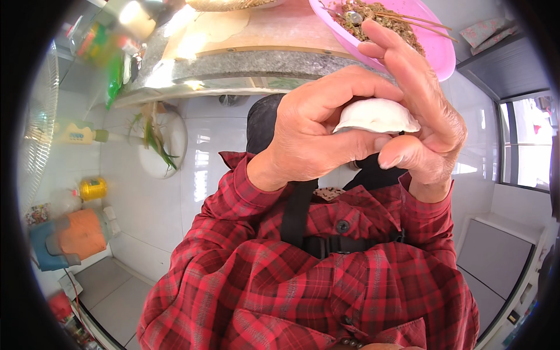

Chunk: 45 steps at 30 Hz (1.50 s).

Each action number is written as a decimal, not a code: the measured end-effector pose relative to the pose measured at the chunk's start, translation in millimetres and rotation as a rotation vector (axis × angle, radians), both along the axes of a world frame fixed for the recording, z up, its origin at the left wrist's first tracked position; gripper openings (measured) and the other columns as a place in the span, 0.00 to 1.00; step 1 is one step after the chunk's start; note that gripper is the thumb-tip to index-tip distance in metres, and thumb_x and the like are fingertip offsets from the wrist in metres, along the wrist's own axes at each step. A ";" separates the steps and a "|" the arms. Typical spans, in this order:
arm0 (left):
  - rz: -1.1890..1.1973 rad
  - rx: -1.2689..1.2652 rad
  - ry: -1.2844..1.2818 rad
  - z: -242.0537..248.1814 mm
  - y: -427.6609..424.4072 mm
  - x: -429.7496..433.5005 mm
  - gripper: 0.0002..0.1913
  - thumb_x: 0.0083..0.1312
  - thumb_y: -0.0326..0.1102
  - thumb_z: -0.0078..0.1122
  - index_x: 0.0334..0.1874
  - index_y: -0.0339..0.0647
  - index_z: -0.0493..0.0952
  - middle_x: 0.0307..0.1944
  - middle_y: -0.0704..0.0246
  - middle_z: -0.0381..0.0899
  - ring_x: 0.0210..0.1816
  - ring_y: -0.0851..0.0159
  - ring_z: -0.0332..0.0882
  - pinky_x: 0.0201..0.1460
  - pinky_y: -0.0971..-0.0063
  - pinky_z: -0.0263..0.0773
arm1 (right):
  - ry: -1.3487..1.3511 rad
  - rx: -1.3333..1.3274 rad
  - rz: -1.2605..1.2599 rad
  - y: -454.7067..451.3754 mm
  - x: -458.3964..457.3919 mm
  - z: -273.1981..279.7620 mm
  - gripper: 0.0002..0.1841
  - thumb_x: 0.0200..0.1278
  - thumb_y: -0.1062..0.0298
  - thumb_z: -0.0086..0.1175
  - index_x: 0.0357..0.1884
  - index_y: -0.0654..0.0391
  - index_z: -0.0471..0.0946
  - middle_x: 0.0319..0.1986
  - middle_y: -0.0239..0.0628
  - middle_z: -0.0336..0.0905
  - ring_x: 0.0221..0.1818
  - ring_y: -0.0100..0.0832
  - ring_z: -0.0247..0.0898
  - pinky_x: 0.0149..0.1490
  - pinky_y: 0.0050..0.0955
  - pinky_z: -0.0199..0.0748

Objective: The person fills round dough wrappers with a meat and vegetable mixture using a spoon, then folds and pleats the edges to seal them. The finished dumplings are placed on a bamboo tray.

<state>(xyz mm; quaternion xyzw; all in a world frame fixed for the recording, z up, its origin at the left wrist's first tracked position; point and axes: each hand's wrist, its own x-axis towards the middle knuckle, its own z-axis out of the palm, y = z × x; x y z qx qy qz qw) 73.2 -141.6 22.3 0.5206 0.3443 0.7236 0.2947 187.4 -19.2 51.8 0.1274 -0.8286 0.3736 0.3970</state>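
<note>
A white half-moon dumpling (377, 116) of dough is held between both hands, its edge folded over. My left hand (326, 124) grips its left side, the thumb along the lower edge and the fingers curled over behind. At its right end, my right hand (422, 109) holds the dough near the thumb and palm, with some fingers raised. Beyond the hands stands a pink plastic basin (442, 57) of chopped filling (385, 22), with a pair of wooden chopsticks (411, 22) resting in it. A metal utensil in the filling is only partly visible.
A wooden board (280, 26) lies on the stone counter (210, 65), with flat dough (218, 26) on it and part of a woven tray (232, 4) behind. Green leafy stalks (155, 140) lie at the left. Bottles and a fan guard (43, 122) are farther left.
</note>
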 end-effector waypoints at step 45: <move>-0.199 -0.493 -0.340 -16.5 9.9 -27.9 0.18 0.62 0.24 0.64 0.54 0.33 0.75 0.47 0.67 0.80 0.48 0.69 0.79 0.52 0.74 0.75 | -0.413 0.515 -0.503 -9.9 4.5 12.6 0.43 0.46 0.74 0.65 0.69 0.59 0.63 0.63 0.55 0.64 0.55 0.51 0.73 0.55 0.42 0.73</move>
